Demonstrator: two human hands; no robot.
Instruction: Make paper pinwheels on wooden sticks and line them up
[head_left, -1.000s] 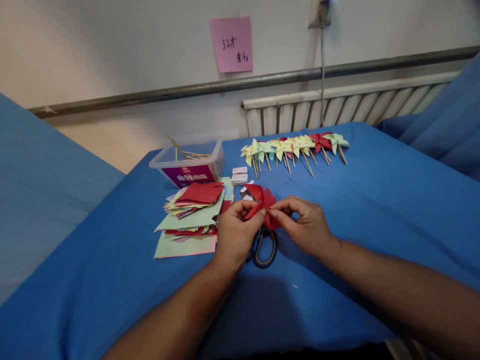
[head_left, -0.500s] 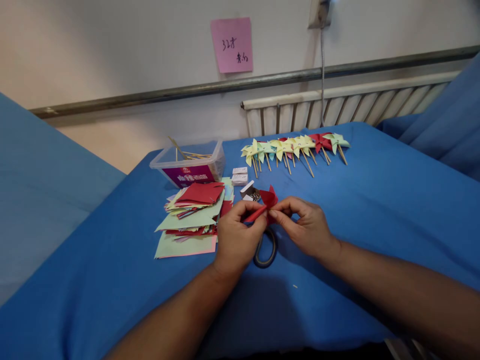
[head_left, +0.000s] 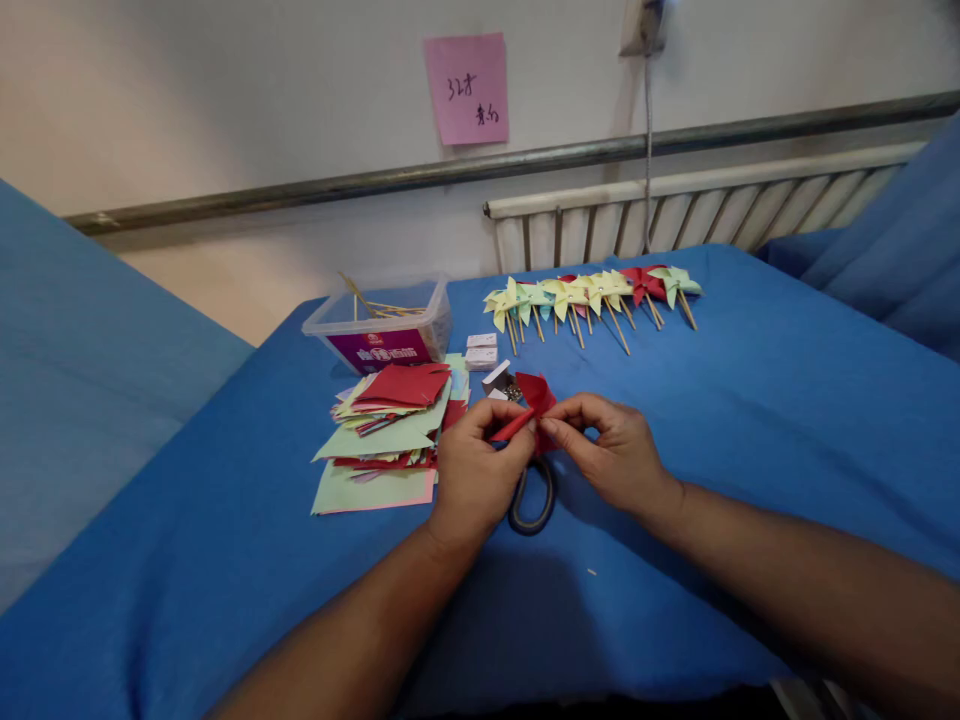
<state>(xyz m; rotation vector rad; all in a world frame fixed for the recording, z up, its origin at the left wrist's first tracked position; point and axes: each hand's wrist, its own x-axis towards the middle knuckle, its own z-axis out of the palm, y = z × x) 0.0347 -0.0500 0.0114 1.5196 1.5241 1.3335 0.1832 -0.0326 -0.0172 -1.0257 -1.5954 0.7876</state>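
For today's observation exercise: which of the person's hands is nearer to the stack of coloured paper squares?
Left. The left hand sits just beside the stack of paper squares, at its right edge. The right hand is further off, on the far side of the red paper piece both hands pinch.

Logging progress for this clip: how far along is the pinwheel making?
Done: a row of finished pinwheels on sticks lies at the far side of the table. In hand: left hand and right hand pinch a folded red paper piece. Left: a stack of paper squares.
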